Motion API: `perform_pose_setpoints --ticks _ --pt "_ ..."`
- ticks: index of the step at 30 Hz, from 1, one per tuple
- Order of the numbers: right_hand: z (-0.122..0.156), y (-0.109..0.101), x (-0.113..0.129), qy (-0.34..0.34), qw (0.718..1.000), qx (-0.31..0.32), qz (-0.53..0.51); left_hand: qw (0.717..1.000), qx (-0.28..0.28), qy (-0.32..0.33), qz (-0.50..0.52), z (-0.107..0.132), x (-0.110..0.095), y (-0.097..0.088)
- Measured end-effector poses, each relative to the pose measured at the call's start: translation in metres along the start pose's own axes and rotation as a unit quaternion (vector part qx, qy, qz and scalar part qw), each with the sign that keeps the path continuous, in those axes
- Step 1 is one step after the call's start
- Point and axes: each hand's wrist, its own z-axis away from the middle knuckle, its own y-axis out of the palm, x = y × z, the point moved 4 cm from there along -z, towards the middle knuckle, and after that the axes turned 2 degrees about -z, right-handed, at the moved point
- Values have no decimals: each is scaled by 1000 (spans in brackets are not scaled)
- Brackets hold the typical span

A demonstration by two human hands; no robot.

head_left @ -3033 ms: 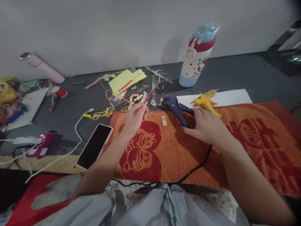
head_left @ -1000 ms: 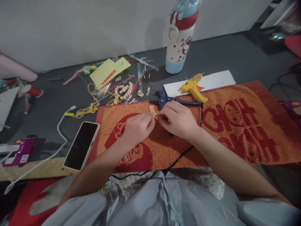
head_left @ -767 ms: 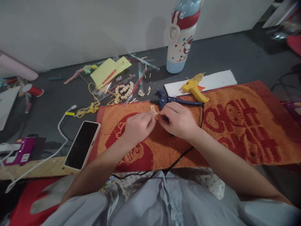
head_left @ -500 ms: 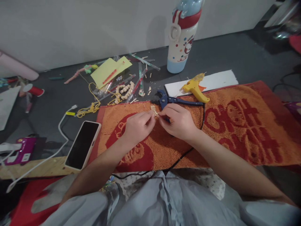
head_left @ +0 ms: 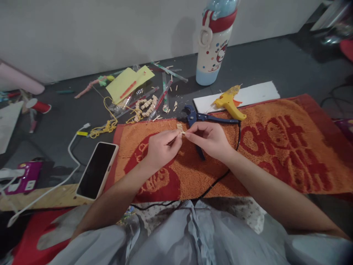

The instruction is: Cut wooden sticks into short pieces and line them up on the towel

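Observation:
Over the orange towel [head_left: 215, 180], my left hand [head_left: 163, 147] and my right hand [head_left: 211, 141] meet fingertip to fingertip. Both pinch small pale wooden stick pieces [head_left: 183, 133] between thumb and finger; exactly which piece is in which hand is too small to tell. Just beyond the fingertips lies a short row of cut stick pieces [head_left: 179, 126] on the towel. Blue-handled cutting pliers [head_left: 192, 117] lie behind my right hand, one handle passing partly under it. A yellow glue gun [head_left: 229, 103] rests behind them on a white board [head_left: 256, 96], its black cord crossing the towel.
A water bottle [head_left: 212, 55] stands near the wall. Behind the towel are a curled chain of wooden pieces [head_left: 147, 106], glue sticks, yellow paper [head_left: 121, 86] and yellow cord [head_left: 106, 127]. On the left lie a phone [head_left: 97, 171], a white cable [head_left: 72, 149] and a thread spool [head_left: 40, 106].
My right hand has turned slightly and its fingers have shifted, uncovering more of the lower plier handle. My left hand stays nearly in place, still pinching.

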Motion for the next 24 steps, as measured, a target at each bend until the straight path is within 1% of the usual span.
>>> perform_pose_setpoints --ticks 3,6,8,11,13,15,19,21,24 --pt "-2 -1 -1 37 998 16 -40 1000 10 -6 15 -2 0 0" --pt "-3 -1 -1 57 996 33 -60 998 27 -20 44 -4 1 -1" --pt "-4 0 -1 54 996 35 -57 997 39 -30 63 -6 0 -1" --pt "-2 -1 -1 23 999 6 -25 997 44 -37 48 -6 0 -1" --pt "-1 -1 0 1 1000 -19 6 999 30 -27 12 -5 1 -2" --pt "0 -1 2 -8 999 -20 31 1000 16 3 -23 -2 2 -2" --pt "0 -1 5 -25 998 17 56 996 15 56 -63 1 5 1" --pt "-1 -2 7 -33 998 32 53 995 9 68 -71 2 7 1" --pt "-2 -4 6 -28 998 51 37 994 1 80 -78 3 7 0"
